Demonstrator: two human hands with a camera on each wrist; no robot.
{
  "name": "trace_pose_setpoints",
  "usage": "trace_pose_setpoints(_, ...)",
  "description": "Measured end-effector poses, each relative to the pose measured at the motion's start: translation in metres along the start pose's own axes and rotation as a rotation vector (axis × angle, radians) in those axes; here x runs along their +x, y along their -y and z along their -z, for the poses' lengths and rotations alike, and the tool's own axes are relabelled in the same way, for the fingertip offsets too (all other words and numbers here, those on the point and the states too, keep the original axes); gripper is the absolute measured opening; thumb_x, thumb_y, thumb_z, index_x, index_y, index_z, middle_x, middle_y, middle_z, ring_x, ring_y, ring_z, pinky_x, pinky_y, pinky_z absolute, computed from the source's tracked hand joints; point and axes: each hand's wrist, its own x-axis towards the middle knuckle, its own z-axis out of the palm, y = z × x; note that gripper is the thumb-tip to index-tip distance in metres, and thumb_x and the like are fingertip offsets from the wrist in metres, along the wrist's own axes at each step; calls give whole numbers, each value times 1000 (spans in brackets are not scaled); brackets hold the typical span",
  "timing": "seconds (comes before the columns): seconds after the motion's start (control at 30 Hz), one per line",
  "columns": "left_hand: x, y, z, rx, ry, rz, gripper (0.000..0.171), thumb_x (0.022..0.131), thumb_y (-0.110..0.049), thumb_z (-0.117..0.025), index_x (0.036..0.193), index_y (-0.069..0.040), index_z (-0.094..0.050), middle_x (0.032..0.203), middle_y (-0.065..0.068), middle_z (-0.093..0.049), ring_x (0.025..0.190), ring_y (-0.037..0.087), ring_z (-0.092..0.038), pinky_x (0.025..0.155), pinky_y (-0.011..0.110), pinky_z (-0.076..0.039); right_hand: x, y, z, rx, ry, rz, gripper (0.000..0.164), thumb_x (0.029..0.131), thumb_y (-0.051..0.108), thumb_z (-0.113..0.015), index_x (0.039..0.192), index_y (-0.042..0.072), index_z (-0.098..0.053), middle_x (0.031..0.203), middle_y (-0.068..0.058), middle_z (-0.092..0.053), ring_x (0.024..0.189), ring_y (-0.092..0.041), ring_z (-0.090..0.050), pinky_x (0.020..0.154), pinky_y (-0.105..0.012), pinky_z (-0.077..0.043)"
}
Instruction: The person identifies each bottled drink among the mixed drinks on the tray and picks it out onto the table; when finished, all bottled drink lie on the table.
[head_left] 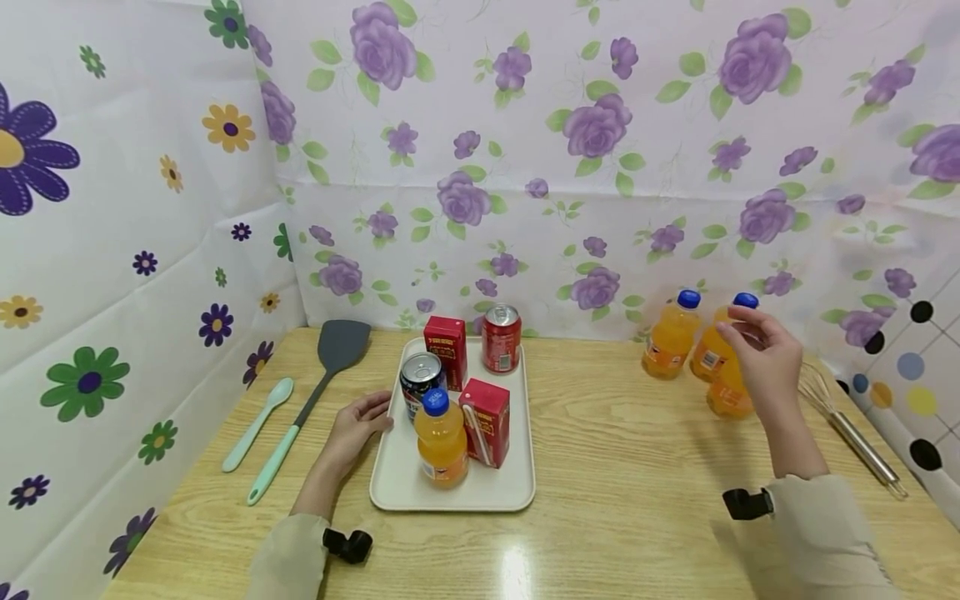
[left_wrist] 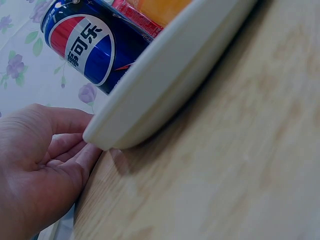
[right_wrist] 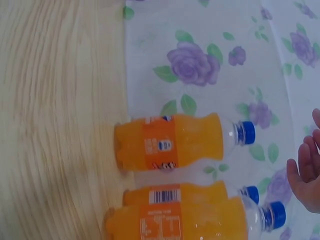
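Note:
A cream tray (head_left: 491,497) carries a bottle of orange drink (head_left: 442,450), two red drink cartons (head_left: 495,408), a dark blue Pepsi can (left_wrist: 82,42) and a red can (head_left: 501,340). My left hand (head_left: 356,429) pinches the tray's left rim; in the left wrist view thumb and fingers meet at its edge. To the right, three more orange drink bottles (head_left: 671,337) stand upright by the back wall. My right hand (head_left: 767,358) is above the nearest one, hiding its cap in the head view. Seen from the right wrist, its fingers (right_wrist: 306,162) are loosely bent, apart from the caps, holding nothing.
Left of the tray lie a grey spatula (head_left: 330,367) with a mint handle and a small mint spoon (head_left: 258,425). A metal whisk (head_left: 851,429) lies at the right edge of the wooden table (head_left: 600,500). Flowered cloth (head_left: 525,167) hangs behind.

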Motion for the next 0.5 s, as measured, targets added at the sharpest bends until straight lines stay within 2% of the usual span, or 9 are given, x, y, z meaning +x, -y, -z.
trace_pose_setpoints(0.23,0,0,0,14,0,-1,56,90,2,-57,144,5,-41,150,24,-42,139,34,-42,85,5,-46,-9,0,-23,-88,105,85,39,90,18,-69,122,-3,-63,97,28,-60,88,12,-57,77,1,-46)
trace_pose_setpoints(0.5,-1,0,-1,-2,-1,-1,56,90,3,-56,144,5,-41,150,24,-42,140,34,-41,84,5,-47,-23,5,-56,-57,263,134,42,93,23,-66,124,-4,-61,100,25,-60,91,10,-58,78,-1,-47)
